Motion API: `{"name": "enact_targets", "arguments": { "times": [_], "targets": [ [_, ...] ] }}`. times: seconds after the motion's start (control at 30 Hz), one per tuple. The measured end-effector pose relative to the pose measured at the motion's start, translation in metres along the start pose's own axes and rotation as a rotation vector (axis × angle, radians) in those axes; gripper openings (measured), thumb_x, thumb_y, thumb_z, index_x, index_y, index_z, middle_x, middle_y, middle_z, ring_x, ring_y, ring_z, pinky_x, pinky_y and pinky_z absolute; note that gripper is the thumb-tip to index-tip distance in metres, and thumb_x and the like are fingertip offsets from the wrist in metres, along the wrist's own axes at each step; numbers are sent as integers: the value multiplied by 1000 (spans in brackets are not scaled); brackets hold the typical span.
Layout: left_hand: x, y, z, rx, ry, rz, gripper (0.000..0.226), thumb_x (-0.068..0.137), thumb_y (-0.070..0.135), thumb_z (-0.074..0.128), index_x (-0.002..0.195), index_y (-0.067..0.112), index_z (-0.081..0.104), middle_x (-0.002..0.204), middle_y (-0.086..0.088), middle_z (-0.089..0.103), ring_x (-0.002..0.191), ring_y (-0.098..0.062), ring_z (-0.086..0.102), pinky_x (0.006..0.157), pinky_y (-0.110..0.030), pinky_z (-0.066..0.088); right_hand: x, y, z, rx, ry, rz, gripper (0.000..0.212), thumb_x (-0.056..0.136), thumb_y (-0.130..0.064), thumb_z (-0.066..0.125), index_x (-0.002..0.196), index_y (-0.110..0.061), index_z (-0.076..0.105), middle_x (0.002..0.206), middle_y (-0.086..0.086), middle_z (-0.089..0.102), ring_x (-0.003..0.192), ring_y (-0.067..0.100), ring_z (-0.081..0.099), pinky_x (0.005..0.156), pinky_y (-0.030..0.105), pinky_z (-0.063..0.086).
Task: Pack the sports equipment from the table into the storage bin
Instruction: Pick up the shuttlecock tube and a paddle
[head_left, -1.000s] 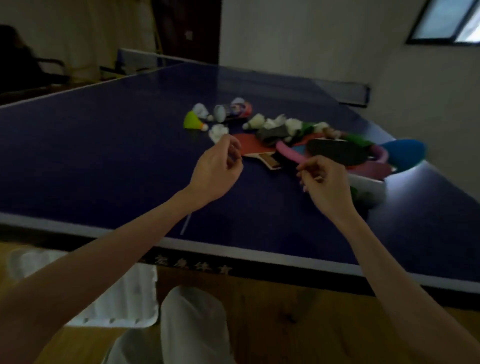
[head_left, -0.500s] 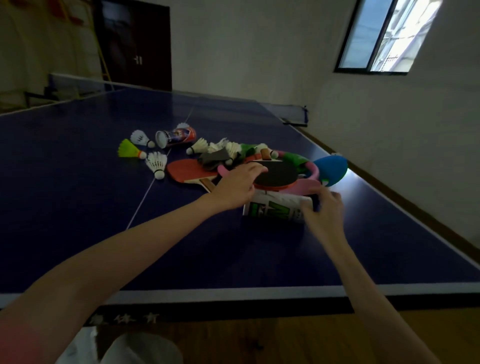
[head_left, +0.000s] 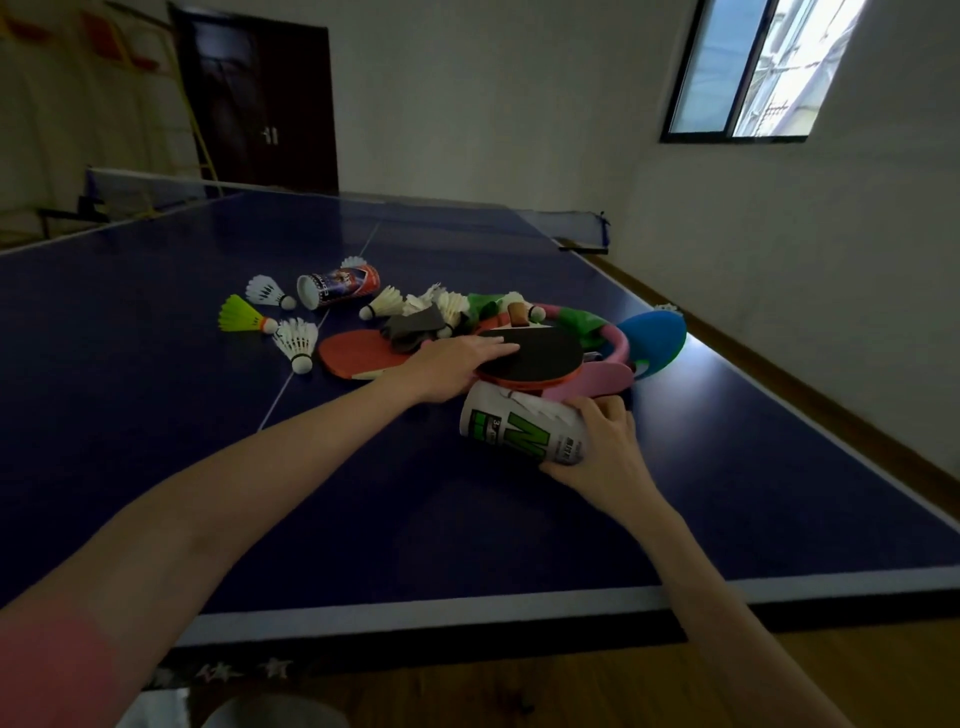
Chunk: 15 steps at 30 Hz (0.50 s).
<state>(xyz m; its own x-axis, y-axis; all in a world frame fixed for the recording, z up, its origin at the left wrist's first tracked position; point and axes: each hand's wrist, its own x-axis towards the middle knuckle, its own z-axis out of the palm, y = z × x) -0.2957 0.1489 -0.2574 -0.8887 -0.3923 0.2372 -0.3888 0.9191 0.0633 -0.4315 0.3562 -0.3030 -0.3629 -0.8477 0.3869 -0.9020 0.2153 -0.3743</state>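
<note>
Blue table-tennis table (head_left: 156, 441): shuttlecocks (head_left: 296, 340), red paddle (head_left: 353, 353), two tubes (head_left: 337, 286), piled gear.

Near table (head_left: 156, 467) bare, free approach; gear pile (head_left: 467, 322) blocks centre; far side prob. clear.

A games room for ping-pong and badminton.

A big blue ping-pong surface (head_left: 156, 415) with white lines fills the room, and its net (head_left: 566, 221) runs across the far end. Paddles like the black one (head_left: 540, 353), white shuttlecocks (head_left: 298, 340) and a shuttlecock tube (head_left: 337, 286) lie in a heap on it. The walls are plain, the floor (head_left: 779, 670) is wood, with a dark door (head_left: 260, 98) and a high window (head_left: 748, 67).
</note>
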Motion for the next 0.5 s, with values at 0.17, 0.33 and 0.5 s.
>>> {"name": "enact_targets", "arguments": {
  "times": [0.17, 0.33, 0.5],
  "targets": [
    [-5, -4, 14, -13, 221, 40, 59, 91, 0, 50, 144, 22, 37, 151, -5, 38, 140, -20, 34, 110, -49, 34, -3, 7, 2, 91, 62, -58, 74, 63, -40, 81, 127, -22, 48, 126, -2, 37, 115, 16, 42, 100, 39, 45],
    [-24, 2, -5, -327, 722, -53, 27, 91, 12, 47, 113, 4, 61, 101, -10, 69, 91, -25, 66, 85, -40, 52, -8, 4, 2, 117, 134, -138, 77, 60, -37, 83, 127, -17, 50, 123, -1, 39, 111, 17, 46, 95, 39, 48],
    [-62, 9, -34, -704, 914, -332, 21, 97, 14, 49, 114, 3, 57, 99, 3, 60, 84, -5, 57, 72, -9, 46, -16, -15, 1, 253, 197, -178, 77, 60, -36, 86, 126, -17, 51, 118, -8, 38, 104, 7, 45, 84, 7, 38]
  ]
}}
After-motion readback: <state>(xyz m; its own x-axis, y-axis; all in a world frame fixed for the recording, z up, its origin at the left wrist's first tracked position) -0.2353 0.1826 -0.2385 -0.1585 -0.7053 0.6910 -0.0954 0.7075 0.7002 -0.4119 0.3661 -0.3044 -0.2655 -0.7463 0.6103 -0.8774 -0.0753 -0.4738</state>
